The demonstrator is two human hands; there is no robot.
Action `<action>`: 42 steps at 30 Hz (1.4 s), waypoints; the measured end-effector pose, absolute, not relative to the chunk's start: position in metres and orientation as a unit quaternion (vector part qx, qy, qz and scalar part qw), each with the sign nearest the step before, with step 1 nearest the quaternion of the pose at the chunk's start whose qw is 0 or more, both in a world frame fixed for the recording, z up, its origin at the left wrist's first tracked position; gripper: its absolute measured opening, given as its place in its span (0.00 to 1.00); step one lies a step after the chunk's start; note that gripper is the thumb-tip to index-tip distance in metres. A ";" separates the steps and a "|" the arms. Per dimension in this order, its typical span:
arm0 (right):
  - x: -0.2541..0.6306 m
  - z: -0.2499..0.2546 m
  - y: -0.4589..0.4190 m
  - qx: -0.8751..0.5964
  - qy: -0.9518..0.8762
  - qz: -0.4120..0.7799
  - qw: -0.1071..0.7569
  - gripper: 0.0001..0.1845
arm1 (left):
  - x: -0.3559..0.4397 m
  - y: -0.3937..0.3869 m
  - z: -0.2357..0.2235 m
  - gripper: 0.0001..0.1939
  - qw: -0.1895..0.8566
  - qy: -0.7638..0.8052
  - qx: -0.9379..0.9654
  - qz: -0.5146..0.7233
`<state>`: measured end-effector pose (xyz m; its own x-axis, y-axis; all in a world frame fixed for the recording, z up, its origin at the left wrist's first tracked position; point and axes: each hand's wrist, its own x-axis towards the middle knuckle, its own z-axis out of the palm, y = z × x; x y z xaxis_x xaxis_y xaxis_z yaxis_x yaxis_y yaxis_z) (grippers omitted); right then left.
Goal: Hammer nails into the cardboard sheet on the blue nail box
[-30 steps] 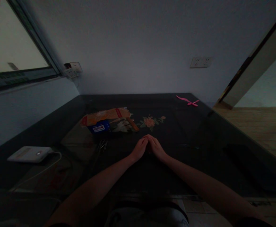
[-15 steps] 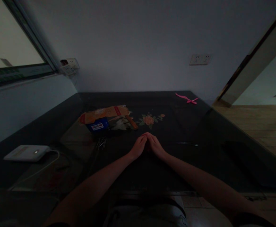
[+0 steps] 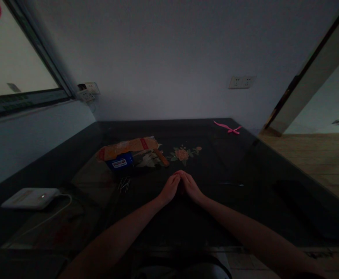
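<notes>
My left hand and my right hand meet at the fingertips over the middle of the dark table. Their fingers are stretched out and lean against each other like a tent, and no object shows in either one. Just beyond the fingertips is a printed rose on the tabletop. To the left of my left hand lie several thin metal sticks. A slim metal rod rests to the right of my right hand.
An orange and red wrapper lies across a blue box, with a brown wooden stick beside it. At left sits a white device with a cable. A pink ribbon lies far right; a dark flat object is nearer.
The whole scene sits slightly lower in the picture, as the head camera has tilted up a little. My hands stay joined at the fingertips, and the objects keep their places.
</notes>
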<state>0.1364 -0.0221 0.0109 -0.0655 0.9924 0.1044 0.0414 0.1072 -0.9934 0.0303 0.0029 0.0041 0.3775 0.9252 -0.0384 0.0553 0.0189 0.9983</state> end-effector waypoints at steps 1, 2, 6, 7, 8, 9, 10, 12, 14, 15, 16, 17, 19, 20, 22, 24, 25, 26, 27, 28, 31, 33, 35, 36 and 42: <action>0.137 0.010 -0.022 -0.467 -0.553 0.477 0.498 0.23 | 0.031 0.003 0.004 0.17 0.581 0.419 0.589 0.374; 0.137 0.009 -0.021 -0.467 -0.554 0.476 0.498 0.23 | 0.031 0.003 0.004 0.17 0.584 0.421 0.586 0.372; 0.138 0.006 -0.020 -0.464 -0.558 0.471 0.501 0.22 | 0.032 0.003 0.002 0.18 0.607 0.401 0.579 0.368; 0.138 0.006 -0.020 -0.463 -0.559 0.471 0.501 0.22 | 0.032 0.003 0.002 0.17 0.607 0.398 0.580 0.370; 0.138 0.005 -0.019 -0.462 -0.561 0.471 0.501 0.22 | 0.032 0.003 0.003 0.17 0.604 0.398 0.580 0.373; 0.138 0.005 -0.019 -0.461 -0.562 0.471 0.501 0.22 | 0.031 0.002 0.003 0.17 0.602 0.400 0.581 0.374; 0.138 0.005 -0.019 -0.460 -0.562 0.471 0.501 0.23 | 0.031 0.002 0.004 0.17 0.601 0.402 0.581 0.374; 0.138 0.005 -0.019 -0.459 -0.562 0.471 0.502 0.23 | 0.031 0.001 0.006 0.18 0.601 0.406 0.577 0.375; 0.138 0.006 -0.020 -0.458 -0.560 0.472 0.504 0.22 | 0.031 0.000 0.008 0.18 0.603 0.411 0.573 0.373; 0.138 0.006 -0.020 -0.457 -0.559 0.473 0.504 0.22 | 0.031 0.000 0.008 0.18 0.607 0.413 0.570 0.369; 0.138 0.006 -0.020 -0.457 -0.559 0.474 0.504 0.22 | 0.031 0.001 0.007 0.18 0.611 0.414 0.568 0.365; 0.138 0.006 -0.020 -0.456 -0.558 0.476 0.504 0.22 | 0.031 0.001 0.007 0.18 0.614 0.413 0.566 0.364; 0.137 0.005 -0.020 -0.454 -0.557 0.480 0.503 0.22 | 0.031 0.003 0.004 0.17 0.613 0.406 0.566 0.372; 0.137 0.005 -0.020 -0.454 -0.557 0.481 0.503 0.22 | 0.031 0.003 0.003 0.16 0.608 0.403 0.568 0.381; 0.138 0.004 -0.020 -0.453 -0.556 0.483 0.502 0.21 | 0.031 0.005 0.000 0.15 0.598 0.401 0.573 0.391; 0.138 0.003 -0.019 -0.453 -0.557 0.482 0.502 0.21 | 0.031 0.005 -0.001 0.16 0.597 0.404 0.576 0.385; 0.138 0.002 -0.019 -0.454 -0.557 0.482 0.501 0.21 | 0.031 0.005 -0.002 0.17 0.600 0.405 0.577 0.378; 0.138 0.002 -0.018 -0.454 -0.557 0.482 0.501 0.21 | 0.031 0.005 -0.002 0.17 0.602 0.406 0.578 0.372; 0.138 0.001 -0.018 -0.455 -0.557 0.482 0.501 0.21 | 0.031 0.005 -0.002 0.17 0.602 0.408 0.579 0.369; 0.139 0.001 -0.018 -0.456 -0.557 0.481 0.500 0.21 | 0.031 0.005 -0.001 0.17 0.600 0.408 0.580 0.370; 0.139 0.001 -0.017 -0.460 -0.555 0.479 0.501 0.22 | 0.032 0.005 -0.001 0.17 0.591 0.410 0.582 0.380; 0.139 0.001 -0.017 -0.461 -0.555 0.478 0.501 0.22 | 0.032 0.006 -0.002 0.17 0.589 0.404 0.586 0.383; 0.138 0.002 -0.017 -0.462 -0.555 0.478 0.500 0.22 | 0.032 0.007 -0.003 0.18 0.588 0.394 0.595 0.382; 0.138 0.003 -0.018 -0.463 -0.555 0.477 0.500 0.22 | 0.032 0.007 -0.003 0.18 0.587 0.389 0.598 0.383; 0.137 0.006 -0.020 -0.465 -0.553 0.478 0.499 0.23 | 0.031 0.006 -0.001 0.18 0.607 0.378 0.593 0.369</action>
